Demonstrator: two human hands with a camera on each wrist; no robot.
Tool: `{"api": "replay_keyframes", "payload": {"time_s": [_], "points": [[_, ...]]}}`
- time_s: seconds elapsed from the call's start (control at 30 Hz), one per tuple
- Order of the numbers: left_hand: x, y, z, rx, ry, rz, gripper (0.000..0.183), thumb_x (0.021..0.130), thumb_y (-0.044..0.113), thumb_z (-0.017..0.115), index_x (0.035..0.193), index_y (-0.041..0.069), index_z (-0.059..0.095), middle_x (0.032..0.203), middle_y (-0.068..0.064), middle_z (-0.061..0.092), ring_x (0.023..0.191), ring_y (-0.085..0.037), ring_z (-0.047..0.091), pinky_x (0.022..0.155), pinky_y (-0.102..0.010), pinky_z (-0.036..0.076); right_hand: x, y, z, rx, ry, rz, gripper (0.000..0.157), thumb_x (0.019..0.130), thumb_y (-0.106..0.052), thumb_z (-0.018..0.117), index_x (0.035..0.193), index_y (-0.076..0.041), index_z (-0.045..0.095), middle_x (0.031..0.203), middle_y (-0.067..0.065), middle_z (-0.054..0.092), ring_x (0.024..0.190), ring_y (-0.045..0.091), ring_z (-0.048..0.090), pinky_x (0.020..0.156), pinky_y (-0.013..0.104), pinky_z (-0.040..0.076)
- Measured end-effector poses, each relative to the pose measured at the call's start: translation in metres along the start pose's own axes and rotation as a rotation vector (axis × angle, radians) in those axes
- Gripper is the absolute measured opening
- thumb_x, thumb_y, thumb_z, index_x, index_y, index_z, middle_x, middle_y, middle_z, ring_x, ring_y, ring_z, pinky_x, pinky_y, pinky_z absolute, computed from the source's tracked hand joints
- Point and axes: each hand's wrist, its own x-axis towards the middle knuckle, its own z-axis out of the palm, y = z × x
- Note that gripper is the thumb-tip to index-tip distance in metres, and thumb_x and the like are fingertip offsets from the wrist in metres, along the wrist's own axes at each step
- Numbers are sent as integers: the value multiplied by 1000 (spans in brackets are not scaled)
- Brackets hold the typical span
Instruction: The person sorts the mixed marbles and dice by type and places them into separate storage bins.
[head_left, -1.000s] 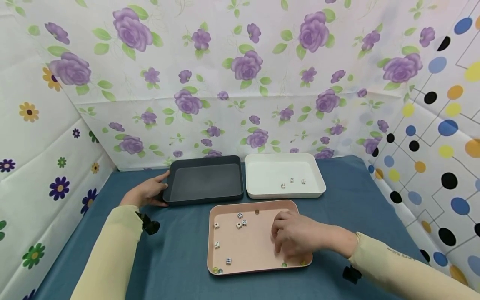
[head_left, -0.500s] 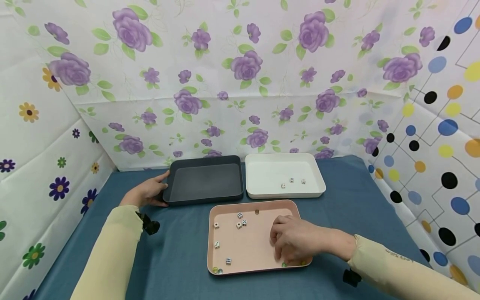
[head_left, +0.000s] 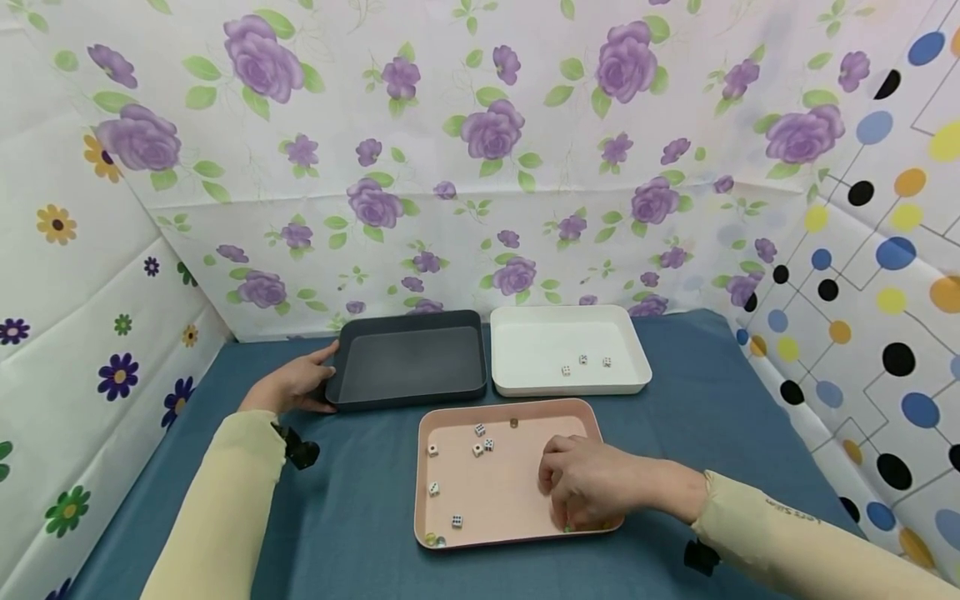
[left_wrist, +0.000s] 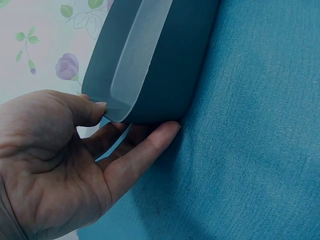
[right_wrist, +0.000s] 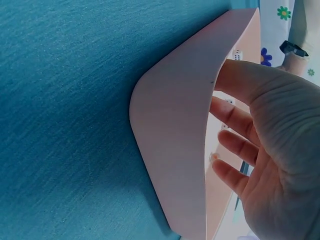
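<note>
My left hand holds the left end of a dark grey tray. In the left wrist view the thumb lies over the tray's rim and the fingers press its outer wall. My right hand reaches down into a pink tray, fingertips right at a small green marble by the near wall. In the right wrist view the pink tray's wall hides the thumb and index tips, so I cannot tell whether they pinch the marble. The other fingers are spread and bent.
Several white dice lie in the pink tray's left half. A yellow marble and a clear marble sit at its near left corner, a brown marble near its far wall. A white tray behind holds three dice.
My right hand has moved slightly left and toward the near wall, its fingertips now at the green marble. The left hand and the trays have stayed in place.
</note>
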Motion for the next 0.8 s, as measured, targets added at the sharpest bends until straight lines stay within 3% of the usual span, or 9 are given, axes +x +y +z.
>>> {"api": "replay_keyframes", "payload": {"time_s": [0.6,0.8], "points": [[-3,3,0,15,4,2,66,114,13,28,162,35,-11,164,-35,-7,133,-53,43,84,-52,59,-1,3,1,33,-29,14,19,82,-22,88,88,-38,81,103,-16,60,104,10,46,84,22,42],[-2,2,0,27,7,-1,65,115,14,28,162,36,-11,165,-33,-9,133,-51,45,84,-51,59,-3,5,-7,60,19,92,14,87,-26,86,93,-37,80,113,-11,63,110,11,45,90,26,47]]}}
